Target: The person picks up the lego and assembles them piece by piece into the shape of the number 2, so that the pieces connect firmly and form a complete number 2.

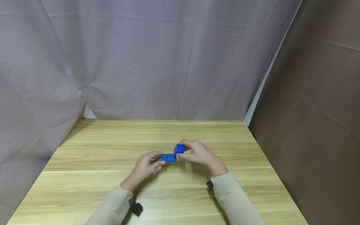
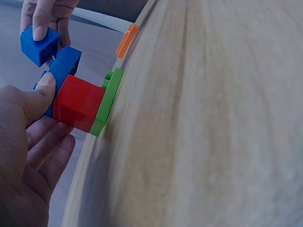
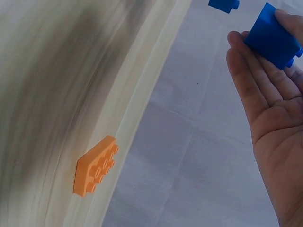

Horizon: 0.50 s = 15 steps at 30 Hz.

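A flat green brick (image 2: 108, 104) lies at the bottom of a small stack on the table, with a red brick (image 2: 78, 103) on one end of it. Across the red brick sits a long blue brick (image 1: 168, 157), reaching out over the green studs. My left hand (image 1: 144, 165) grips that long blue brick at its left end, thumb on the near side. Between thumb and fingers of my right hand (image 1: 199, 153) is a smaller blue brick (image 1: 180, 148), held tilted just above the long brick's right end.
An orange brick (image 3: 97, 165) stands on the wooden table (image 1: 98, 175), past the stack in the left wrist view; the right hand hides it from the head view. Grey cloth (image 1: 157, 62) hangs behind the table, and a brown one (image 1: 315, 125) along the right.
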{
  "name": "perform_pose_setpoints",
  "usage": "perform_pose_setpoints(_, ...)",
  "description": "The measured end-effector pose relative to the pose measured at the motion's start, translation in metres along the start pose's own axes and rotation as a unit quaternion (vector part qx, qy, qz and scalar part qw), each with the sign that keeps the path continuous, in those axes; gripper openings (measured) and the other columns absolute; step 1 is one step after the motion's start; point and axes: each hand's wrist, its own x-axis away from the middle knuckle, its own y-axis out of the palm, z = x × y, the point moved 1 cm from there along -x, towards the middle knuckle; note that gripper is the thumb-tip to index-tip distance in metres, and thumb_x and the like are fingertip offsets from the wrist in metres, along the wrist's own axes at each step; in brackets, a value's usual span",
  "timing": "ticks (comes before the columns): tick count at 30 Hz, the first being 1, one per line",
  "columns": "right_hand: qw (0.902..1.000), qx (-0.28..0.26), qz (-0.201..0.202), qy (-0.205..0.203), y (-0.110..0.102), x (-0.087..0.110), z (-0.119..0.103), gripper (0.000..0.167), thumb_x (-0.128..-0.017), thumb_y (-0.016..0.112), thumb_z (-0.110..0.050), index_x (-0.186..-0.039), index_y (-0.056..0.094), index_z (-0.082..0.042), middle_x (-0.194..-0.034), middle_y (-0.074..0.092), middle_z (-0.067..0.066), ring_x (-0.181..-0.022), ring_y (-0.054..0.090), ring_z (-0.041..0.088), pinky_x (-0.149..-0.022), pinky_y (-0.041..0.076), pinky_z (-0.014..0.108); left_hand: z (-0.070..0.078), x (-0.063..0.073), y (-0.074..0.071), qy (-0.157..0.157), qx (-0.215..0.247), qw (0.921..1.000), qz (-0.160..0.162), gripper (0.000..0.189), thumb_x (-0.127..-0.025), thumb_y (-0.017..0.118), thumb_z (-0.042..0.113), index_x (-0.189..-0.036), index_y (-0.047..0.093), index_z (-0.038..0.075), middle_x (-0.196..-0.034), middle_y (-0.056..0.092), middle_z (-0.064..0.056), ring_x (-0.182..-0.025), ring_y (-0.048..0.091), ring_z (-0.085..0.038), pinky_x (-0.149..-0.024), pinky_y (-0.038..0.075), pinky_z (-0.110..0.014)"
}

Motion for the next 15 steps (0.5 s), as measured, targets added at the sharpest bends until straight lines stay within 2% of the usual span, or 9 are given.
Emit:
perform_pose_setpoints(9, 0.9996, -0.015, -0.023, -0.006, 0.008, -0.002, -0.004, 0.028, -0.093, 0.075, -0.031, -0.114, 0.068, -0.015, -0.098, 0.07, -0.014, -0.095, 0.068, 0.004, -0.084, 0.06, 0.036, 0.0, 0.0, 0.0, 0.009, -0.004, 1.0, -0.001, 0.038, -0.091, 0.076, 0.034, -0.125, 0.068, 0.019, -0.115, 0.072, 0.004, -0.106, 0.069, -0.015, -0.091, 0.057, -0.028)
perform_pose_setpoints(15, 0.9996, -0.011, -0.027, -0.003, 0.011, -0.003, -0.004, 0.025, -0.093, 0.075, -0.032, -0.113, 0.068, -0.018, -0.098, 0.069, -0.016, -0.097, 0.067, 0.003, -0.086, 0.059, 0.034, 0.0, -0.001, 0.0, 0.005, -0.008, 1.0, 0.0, 0.038, -0.09, 0.077, 0.034, -0.125, 0.068, 0.021, -0.114, 0.072, 0.005, -0.105, 0.069, -0.013, -0.091, 0.057, -0.028)
